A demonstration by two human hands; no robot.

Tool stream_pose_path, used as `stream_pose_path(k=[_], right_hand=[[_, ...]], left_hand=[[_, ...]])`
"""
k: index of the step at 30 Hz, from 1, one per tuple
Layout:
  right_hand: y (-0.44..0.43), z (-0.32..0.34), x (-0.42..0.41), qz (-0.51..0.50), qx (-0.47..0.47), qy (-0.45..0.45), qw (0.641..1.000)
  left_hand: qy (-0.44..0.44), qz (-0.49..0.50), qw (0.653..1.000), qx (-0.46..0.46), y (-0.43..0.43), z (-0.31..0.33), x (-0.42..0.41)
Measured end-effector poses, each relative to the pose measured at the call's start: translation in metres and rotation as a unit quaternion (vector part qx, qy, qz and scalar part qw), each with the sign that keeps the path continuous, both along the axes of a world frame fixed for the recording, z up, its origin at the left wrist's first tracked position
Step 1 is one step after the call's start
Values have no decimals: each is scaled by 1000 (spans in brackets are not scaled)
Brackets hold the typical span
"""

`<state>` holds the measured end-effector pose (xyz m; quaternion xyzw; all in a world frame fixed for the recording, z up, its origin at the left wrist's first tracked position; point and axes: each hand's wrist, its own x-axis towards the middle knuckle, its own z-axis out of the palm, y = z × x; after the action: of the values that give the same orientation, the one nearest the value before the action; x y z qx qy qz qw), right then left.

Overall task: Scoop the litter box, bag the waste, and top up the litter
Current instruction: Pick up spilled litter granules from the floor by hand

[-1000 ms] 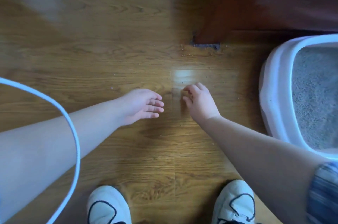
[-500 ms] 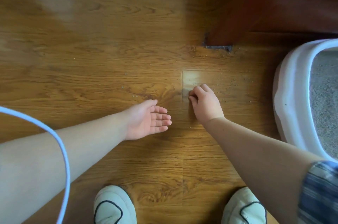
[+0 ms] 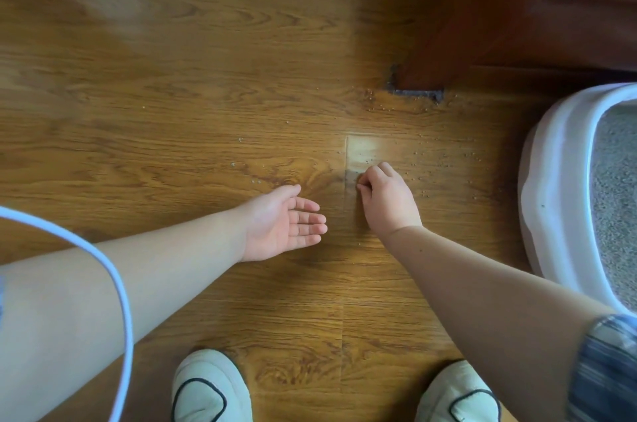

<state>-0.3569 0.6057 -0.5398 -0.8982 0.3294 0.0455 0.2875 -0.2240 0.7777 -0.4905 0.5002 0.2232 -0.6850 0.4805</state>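
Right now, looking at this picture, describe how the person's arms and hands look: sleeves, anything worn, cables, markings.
Both forearms are bare. The left hand and right hand wear no gloves, and no rings or watch show. A short sleeve with blue and grey stripes covers the right upper arm. A thin white cable loops in front of the left forearm.

Both arms reach forward and down, bare forearms converging. Left forearm (image 3: 138, 283) comes in from lower left. Left hand (image 3: 286, 223) is palm up, fingers straight and together, pointing right toward the other hand, thumb on the far side. Right forearm (image 3: 482, 283) comes in from lower right, striped sleeve (image 3: 606, 370) at the upper arm. Right hand (image 3: 387, 202) is back up, knuckles raised, fingers curled under, tips down. Whether it pinches anything is hidden. Hands near each other, not touching.
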Motion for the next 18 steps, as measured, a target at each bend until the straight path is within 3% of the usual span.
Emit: stream_pose_path(k=[8, 11, 13, 18], right_hand=[[1, 2, 7, 39, -23, 37, 998], [14, 18, 7, 36, 30, -33, 998], [31, 33, 2, 86, 60, -87, 991], [52, 44, -14, 155, 110, -102, 977]], left_hand=[[-15, -11, 1000, 18, -1, -1, -1], [-19, -6, 999, 28, -4, -4, -3], [-6, 6, 1000, 19, -7, -6, -5], [35, -5, 999, -9, -11, -9, -15]])
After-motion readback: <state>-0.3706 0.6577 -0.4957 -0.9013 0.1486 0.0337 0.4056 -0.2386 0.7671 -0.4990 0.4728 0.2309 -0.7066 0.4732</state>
